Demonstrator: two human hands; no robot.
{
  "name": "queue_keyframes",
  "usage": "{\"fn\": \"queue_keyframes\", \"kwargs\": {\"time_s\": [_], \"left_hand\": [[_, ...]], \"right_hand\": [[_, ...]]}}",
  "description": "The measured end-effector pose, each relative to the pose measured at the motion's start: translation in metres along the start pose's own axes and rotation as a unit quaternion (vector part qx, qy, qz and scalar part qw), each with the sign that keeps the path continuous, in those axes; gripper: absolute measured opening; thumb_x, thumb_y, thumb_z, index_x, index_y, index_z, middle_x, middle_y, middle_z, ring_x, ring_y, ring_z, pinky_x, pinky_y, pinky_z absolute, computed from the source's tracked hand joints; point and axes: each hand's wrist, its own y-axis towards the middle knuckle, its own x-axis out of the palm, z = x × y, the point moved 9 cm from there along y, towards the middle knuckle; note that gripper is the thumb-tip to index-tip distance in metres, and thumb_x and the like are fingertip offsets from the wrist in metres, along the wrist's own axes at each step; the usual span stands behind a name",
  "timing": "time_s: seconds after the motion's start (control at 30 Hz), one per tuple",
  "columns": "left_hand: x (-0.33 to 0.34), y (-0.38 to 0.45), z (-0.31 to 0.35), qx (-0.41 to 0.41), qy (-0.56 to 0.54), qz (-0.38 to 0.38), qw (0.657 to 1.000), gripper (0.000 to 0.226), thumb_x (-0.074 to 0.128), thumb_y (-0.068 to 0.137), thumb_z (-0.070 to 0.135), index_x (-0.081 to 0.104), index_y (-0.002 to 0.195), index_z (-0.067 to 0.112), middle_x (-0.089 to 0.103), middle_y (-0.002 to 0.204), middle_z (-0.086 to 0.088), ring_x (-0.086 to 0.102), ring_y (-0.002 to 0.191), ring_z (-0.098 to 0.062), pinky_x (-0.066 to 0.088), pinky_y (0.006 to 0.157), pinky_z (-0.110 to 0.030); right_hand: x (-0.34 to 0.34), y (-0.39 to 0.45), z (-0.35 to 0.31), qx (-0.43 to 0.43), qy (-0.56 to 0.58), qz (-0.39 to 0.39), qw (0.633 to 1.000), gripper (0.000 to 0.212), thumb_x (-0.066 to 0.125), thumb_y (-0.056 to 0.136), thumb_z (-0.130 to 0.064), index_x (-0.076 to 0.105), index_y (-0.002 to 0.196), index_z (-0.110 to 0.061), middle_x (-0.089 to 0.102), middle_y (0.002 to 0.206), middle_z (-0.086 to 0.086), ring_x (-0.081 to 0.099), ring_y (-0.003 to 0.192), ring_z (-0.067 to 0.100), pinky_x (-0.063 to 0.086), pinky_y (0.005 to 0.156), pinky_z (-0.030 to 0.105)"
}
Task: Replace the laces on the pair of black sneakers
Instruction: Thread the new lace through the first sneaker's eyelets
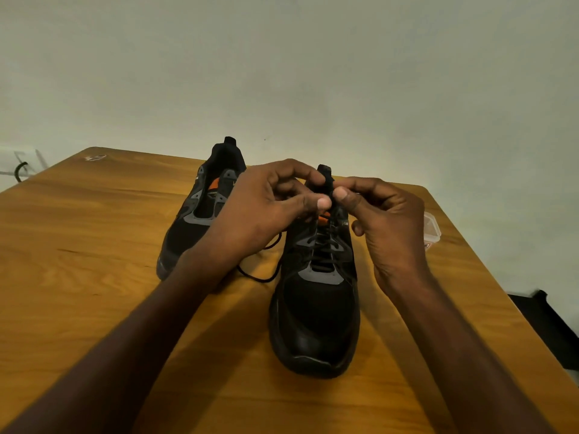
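Two black sneakers stand on the wooden table. The right sneaker points its toe toward me and has a black lace crossed through its eyelets. The left sneaker sits behind my left forearm with no lace showing in its eyelets. My left hand and my right hand meet over the top of the right sneaker's tongue, thumbs and forefingers pinching at the lace there. A loose run of black lace lies on the table between the shoes.
A clear plastic container sits at the table's right edge, partly behind my right hand. A plain wall rises behind the table. A dark object stands past the right edge, and a black cord hangs at far left.
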Motion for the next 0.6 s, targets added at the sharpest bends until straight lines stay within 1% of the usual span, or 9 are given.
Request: {"fn": "queue_keyframes", "kwargs": {"time_s": [0.07,0.13,0.23,0.3,0.37,0.4,0.47,0.53,0.6], "left_hand": [[0.003,0.0,0.001,0.0,0.0,-0.012,1.0,0.025,0.077,0.093,0.009,0.07,0.117,0.006,0.079,0.086,-0.008,0.078,0.084,-0.019,0.062,0.086,-0.036],[0.002,0.0,0.0,0.002,0.016,-0.014,1.0,0.023,0.075,0.095,0.007,0.071,0.117,0.007,0.078,0.085,-0.007,0.078,0.085,-0.018,0.062,0.089,-0.038],[-0.005,0.003,-0.003,0.001,0.019,-0.002,1.0,0.022,0.075,0.094,0.008,0.072,0.116,0.008,0.078,0.094,-0.007,0.077,0.09,-0.02,0.062,0.09,-0.04],[-0.005,0.003,-0.004,-0.023,-0.02,0.0,1.0,0.025,0.075,0.094,0.008,0.071,0.118,0.006,0.078,0.099,-0.01,0.078,0.089,-0.024,0.063,0.077,-0.029],[-0.001,0.0,-0.006,-0.056,-0.063,0.0,0.996,0.026,0.074,0.094,0.006,0.069,0.119,0.002,0.078,0.097,-0.014,0.078,0.085,-0.029,0.053,0.058,-0.013],[0.002,-0.001,-0.008,-0.065,-0.067,-0.002,0.996,0.024,0.073,0.094,0.006,0.07,0.117,0.001,0.078,0.095,-0.015,0.078,0.084,-0.031,0.049,0.054,-0.011],[0.004,-0.001,-0.012,-0.065,-0.048,-0.005,0.997,0.016,0.072,0.096,0.011,0.073,0.11,0.003,0.078,0.089,-0.012,0.076,0.078,-0.029,0.046,0.048,-0.015],[0.004,-0.001,-0.016,-0.062,-0.032,0.005,0.998,0.012,0.072,0.098,0.014,0.075,0.106,0.005,0.076,0.083,-0.011,0.07,0.066,-0.02,0.047,0.045,-0.021],[0.003,-0.001,-0.018,-0.054,-0.004,0.025,0.998,0.009,0.072,0.098,0.014,0.076,0.102,0.008,0.072,0.075,-0.004,0.06,0.057,-0.009,0.047,0.048,-0.021]], "right_hand": [[0.006,-0.002,-0.002,0.004,0.013,-0.021,1.0,0.013,0.075,0.09,-0.006,0.08,0.1,-0.013,0.079,0.089,-0.005,0.068,0.077,0.003,0.048,0.058,0.014],[0.004,-0.002,0.0,0.015,0.02,-0.019,1.0,0.014,0.074,0.092,-0.007,0.08,0.101,-0.015,0.078,0.09,-0.003,0.066,0.073,0.008,0.048,0.053,0.02],[-0.003,0.001,0.004,0.016,0.002,0.0,1.0,0.015,0.073,0.093,-0.008,0.08,0.104,-0.016,0.078,0.093,-0.002,0.064,0.075,0.008,0.047,0.053,0.021],[0.0,0.001,0.0,-0.003,-0.006,-0.008,1.0,0.017,0.072,0.093,-0.005,0.079,0.105,-0.014,0.078,0.093,-0.004,0.065,0.076,0.002,0.047,0.058,0.016],[0.006,-0.001,-0.008,-0.032,-0.014,-0.023,0.999,0.017,0.073,0.093,-0.004,0.077,0.107,-0.012,0.077,0.09,-0.005,0.068,0.078,0.003,0.05,0.062,0.015],[0.008,-0.002,-0.011,-0.044,-0.013,-0.027,0.999,0.017,0.074,0.092,-0.004,0.076,0.108,-0.011,0.077,0.089,-0.004,0.07,0.08,0.005,0.053,0.066,0.018],[0.009,-0.003,-0.016,-0.073,-0.029,-0.026,0.997,0.016,0.076,0.091,-0.005,0.075,0.106,-0.009,0.077,0.09,-0.003,0.072,0.086,0.009,0.058,0.077,0.025],[0.01,-0.004,-0.018,-0.095,-0.057,-0.023,0.994,0.014,0.075,0.091,-0.006,0.076,0.104,-0.01,0.077,0.092,-0.005,0.073,0.091,0.011,0.057,0.081,0.025],[0.011,-0.002,-0.015,-0.093,-0.077,-0.025,0.992,0.016,0.071,0.095,-0.006,0.077,0.107,-0.014,0.077,0.099,-0.008,0.072,0.096,0.01,0.057,0.083,0.023]]}}
